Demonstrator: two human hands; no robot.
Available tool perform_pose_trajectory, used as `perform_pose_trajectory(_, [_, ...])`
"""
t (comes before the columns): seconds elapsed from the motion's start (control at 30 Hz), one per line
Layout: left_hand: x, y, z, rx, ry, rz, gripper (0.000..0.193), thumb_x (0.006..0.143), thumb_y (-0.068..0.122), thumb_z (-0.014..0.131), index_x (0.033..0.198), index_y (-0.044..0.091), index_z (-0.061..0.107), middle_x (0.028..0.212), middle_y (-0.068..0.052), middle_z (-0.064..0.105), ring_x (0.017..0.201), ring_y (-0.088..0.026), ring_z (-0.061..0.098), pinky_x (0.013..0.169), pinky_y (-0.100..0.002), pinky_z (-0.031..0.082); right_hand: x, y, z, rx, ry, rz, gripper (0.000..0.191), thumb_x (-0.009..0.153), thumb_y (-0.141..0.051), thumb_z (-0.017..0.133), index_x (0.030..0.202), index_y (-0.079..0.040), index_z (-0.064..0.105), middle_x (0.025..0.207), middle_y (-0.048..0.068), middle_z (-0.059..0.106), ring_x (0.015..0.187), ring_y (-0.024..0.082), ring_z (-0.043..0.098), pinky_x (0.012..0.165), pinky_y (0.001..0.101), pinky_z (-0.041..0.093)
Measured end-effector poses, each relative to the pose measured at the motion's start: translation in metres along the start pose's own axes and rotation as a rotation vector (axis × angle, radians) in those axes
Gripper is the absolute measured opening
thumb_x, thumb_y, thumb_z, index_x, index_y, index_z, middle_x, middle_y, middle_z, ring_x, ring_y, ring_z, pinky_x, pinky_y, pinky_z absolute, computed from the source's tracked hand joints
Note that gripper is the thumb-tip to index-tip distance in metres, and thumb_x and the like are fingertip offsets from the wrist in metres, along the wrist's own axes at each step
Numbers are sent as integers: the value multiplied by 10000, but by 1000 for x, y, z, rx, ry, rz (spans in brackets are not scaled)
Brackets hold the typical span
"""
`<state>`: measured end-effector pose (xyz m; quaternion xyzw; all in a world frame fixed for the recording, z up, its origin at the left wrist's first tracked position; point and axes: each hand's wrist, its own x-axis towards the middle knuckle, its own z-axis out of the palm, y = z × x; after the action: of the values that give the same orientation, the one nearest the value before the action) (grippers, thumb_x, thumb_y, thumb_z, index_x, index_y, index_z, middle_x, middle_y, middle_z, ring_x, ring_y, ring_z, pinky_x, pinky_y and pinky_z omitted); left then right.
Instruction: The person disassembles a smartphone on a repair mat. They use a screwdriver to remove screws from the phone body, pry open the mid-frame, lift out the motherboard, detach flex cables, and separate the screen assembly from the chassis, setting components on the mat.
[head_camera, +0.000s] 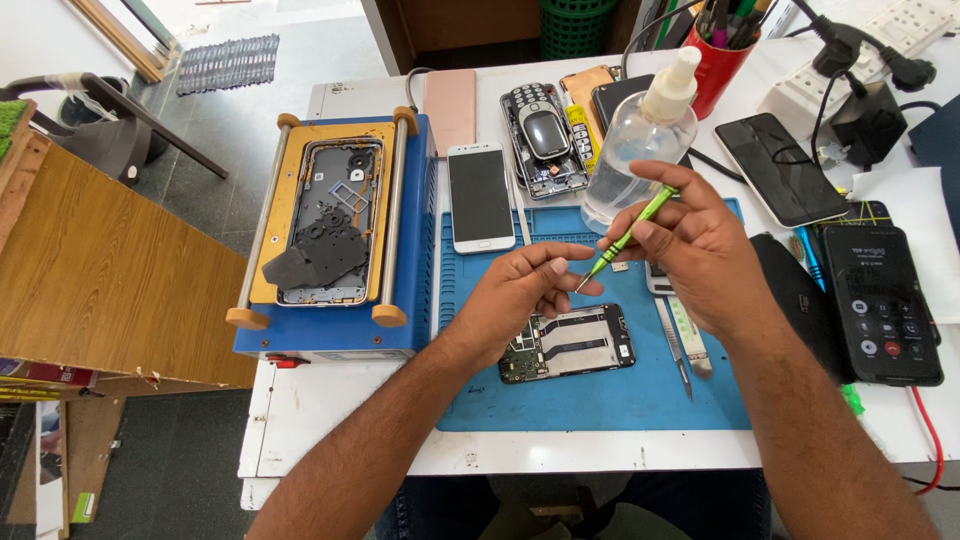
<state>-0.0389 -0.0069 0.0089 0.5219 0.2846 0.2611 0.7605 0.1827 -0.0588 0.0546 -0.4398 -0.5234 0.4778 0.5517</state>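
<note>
A: Nearest the lens, centre frame?
B: Left hand (520, 290), fingers curled together at the screwdriver (628, 237) tip; whether they pinch anything, cannot tell.
A: Right hand (700, 250)?
B: Clamped on the green screwdriver, tilted, tip down-left.
A: Beneath?
B: Opened phone (570, 345) on blue mat (600, 400), lower centre. White phone (480, 195) above; spray bottle (645, 130) upper centre.

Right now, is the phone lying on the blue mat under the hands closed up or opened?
Opened: the phone lies on the blue mat with its cover off, circuit board and metal shields exposed.
</note>
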Motion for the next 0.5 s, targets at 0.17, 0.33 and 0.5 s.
perform_pose_trajectory(0.17, [3,-1,4,45,34,-31,322,1074,251,526,1279,67,693,1050,-85,787,801,-78,645,748,-248,552,-5,8,-10,33,58,-65,534,1045,-84,592,1536,-9,396,1078,127,696,1059,218,711,890,350,611])
perform_pose_trajectory(0.33, [4,-1,8,122,77,-72,319,1010,297,628,1189,57,740,984,-79,798,775,-81,644,707,-245,549,-9,10,-16,-20,50,-164,515,1070,-107,580,1538,-23,381,1104,128,700,1098,229,721,926,353,620])
perform_pose_trajectory(0.5, [7,-3,8,124,127,-86,309,940,276,732,1128,31,755,951,-88,800,740,-81,635,664,-237,536,-14,13,-14,-88,14,-300,481,1095,-79,563,1535,-43,372,1139,138,694,1139,232,721,992,374,622])
